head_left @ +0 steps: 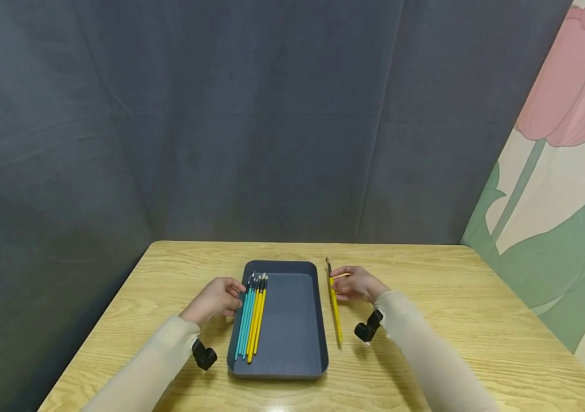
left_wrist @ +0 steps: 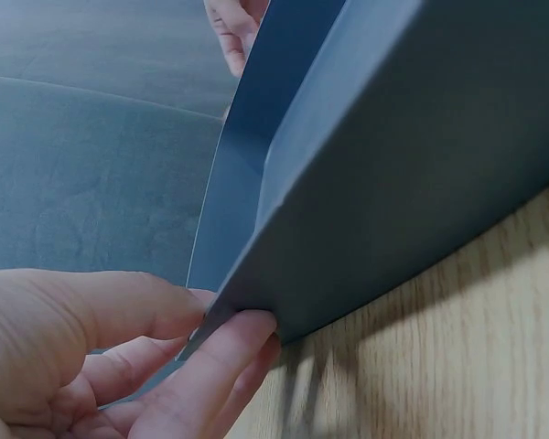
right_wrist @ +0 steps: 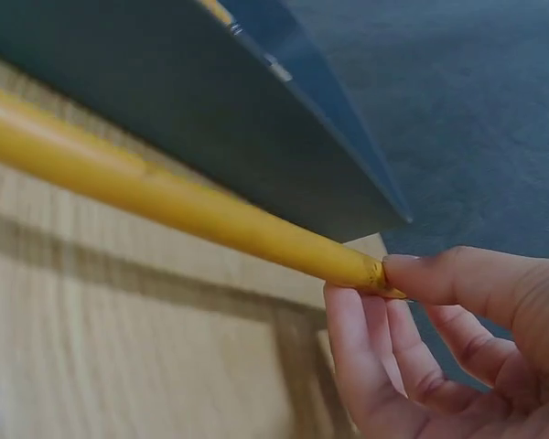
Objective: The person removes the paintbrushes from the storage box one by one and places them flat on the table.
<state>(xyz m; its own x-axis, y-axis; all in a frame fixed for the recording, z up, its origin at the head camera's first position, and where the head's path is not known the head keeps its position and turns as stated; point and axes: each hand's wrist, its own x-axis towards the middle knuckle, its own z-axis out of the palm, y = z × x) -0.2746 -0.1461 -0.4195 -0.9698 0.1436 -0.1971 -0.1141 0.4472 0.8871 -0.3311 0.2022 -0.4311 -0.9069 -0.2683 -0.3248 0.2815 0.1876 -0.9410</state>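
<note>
My left hand (head_left: 215,300) pinches the left rim of a dark grey rectangular tray (head_left: 295,320), thumb over the edge and fingers against the outer wall (left_wrist: 366,210). Beyond the tray's right side, my right hand (head_left: 355,284) holds a yellow paintbrush (head_left: 336,316) between thumb and fingertips, near the ferrule end. Its bristles point away from me; the handle runs back alongside the tray. Inside the tray, along its left wall, several teal paintbrushes (head_left: 243,326) lie side by side with yellow paintbrushes (head_left: 258,326), bristles at the far end.
The tray stands on a light wood table (head_left: 416,274). A dark grey curtain (head_left: 272,126) hangs behind the table, and a wall with a tulip pattern (head_left: 560,229) is on the right. Each wrist carries a small black camera (head_left: 368,326).
</note>
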